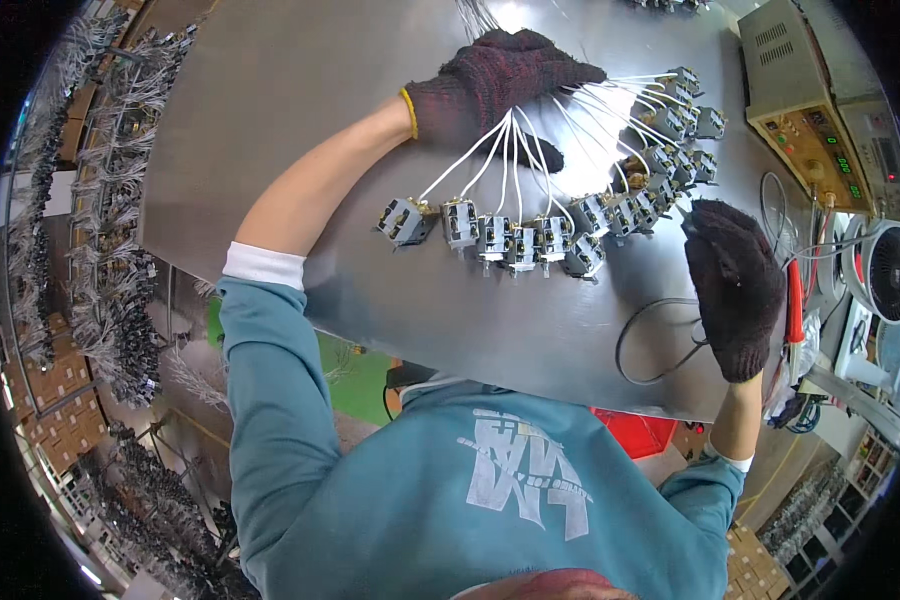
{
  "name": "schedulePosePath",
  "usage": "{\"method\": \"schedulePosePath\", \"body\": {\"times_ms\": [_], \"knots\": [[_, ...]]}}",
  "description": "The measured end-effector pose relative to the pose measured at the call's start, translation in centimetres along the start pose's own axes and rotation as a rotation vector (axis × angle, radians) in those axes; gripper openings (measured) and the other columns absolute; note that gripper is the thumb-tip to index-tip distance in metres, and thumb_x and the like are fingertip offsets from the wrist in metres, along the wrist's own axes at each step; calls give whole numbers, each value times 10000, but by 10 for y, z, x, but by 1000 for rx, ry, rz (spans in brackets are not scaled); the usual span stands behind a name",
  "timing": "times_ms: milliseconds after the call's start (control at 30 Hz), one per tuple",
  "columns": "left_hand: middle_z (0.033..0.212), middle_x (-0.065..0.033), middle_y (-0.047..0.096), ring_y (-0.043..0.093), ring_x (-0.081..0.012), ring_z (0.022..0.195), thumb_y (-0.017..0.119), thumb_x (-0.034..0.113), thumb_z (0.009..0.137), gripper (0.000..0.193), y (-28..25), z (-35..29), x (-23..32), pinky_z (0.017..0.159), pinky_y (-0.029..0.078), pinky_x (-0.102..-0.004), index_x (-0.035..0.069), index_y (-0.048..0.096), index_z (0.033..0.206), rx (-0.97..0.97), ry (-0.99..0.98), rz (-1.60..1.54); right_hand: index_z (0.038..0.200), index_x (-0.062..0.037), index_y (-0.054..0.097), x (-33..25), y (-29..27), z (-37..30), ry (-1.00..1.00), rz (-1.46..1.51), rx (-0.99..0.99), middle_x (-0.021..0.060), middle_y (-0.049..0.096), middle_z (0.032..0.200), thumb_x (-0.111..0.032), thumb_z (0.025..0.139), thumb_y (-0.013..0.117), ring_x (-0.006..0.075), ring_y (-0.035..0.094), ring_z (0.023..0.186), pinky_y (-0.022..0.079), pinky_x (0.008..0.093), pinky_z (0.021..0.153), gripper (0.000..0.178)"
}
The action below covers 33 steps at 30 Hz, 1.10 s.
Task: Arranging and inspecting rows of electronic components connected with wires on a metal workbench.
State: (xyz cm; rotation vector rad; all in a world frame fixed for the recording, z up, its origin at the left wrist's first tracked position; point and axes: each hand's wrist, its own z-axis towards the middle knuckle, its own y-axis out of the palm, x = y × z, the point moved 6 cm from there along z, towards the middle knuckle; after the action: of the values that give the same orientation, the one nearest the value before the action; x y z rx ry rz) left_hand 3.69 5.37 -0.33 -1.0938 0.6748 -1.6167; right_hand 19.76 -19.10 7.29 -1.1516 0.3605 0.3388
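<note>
My left hand point(495, 85), in a dark red-black knit glove with a yellow cuff, is closed round a bundle of white wires point(514, 150) above the metal table. From it the wires fan out to several small grey box-shaped electrical parts with metal terminals point(493, 238), which lie in a curved row. My right hand point(732, 285), in a dark knit glove, is beside the right end of that row. Its fingers are bent and pressed together, and what they hold, if anything, is hidden. A thin grey cable point(622, 338) loops out next to it.
A beige test instrument point(815, 135) with green lit digits stands at the table's far right. Near it are a red-handled tool point(794, 300) and a small fan point(882, 270). Racks of hanging wire bundles point(120, 230) line the left, beyond the metal table's edge point(185, 262). A red bin point(635, 432) sits below.
</note>
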Motion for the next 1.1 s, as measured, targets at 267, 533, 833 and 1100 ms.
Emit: {"method": "schedulePosePath", "body": {"times_ms": [267, 533, 833, 1100], "knots": [[1280, -120, 696, 608, -329, 1255, 815, 582, 815, 862, 7, 8, -3, 1122, 436, -470, 151, 556, 1515, -8, 17, -41, 1165, -86, 753, -10, 11, -1, 20, -79, -100, 137, 760, 1181, 34, 870, 783, 292, 756, 1007, 601, 376, 860, 319], [1292, -137, 692, 606, -346, 1255, 805, 642, 781, 911, 8, 34, 11, 1108, 450, -483, 149, 559, 1506, 61, -272, 115, 1175, -112, 756, 50, -23, 53, -372, -202, -288, 123, 761, 1180, -26, 850, 809, 320, 759, 946, 608, 370, 785, 341], [1259, -134, 702, 633, -354, 1197, 809, 659, 757, 902, 22, 73, 22, 1083, 476, -480, 150, 599, 1471, 131, -442, 217, 1134, -80, 763, 112, -49, 63, -95, 202, -206, 132, 760, 1190, 31, 878, 785, 255, 758, 1038, 597, 328, 893, 280], [1327, -149, 683, 603, -368, 1255, 780, 709, 763, 951, 23, 67, 17, 1110, 445, -501, 167, 556, 1511, 149, -453, 269, 1202, -148, 750, 89, -49, 74, -450, -165, -261, 104, 761, 1188, -52, 875, 813, 315, 764, 955, 613, 385, 792, 346]]}}
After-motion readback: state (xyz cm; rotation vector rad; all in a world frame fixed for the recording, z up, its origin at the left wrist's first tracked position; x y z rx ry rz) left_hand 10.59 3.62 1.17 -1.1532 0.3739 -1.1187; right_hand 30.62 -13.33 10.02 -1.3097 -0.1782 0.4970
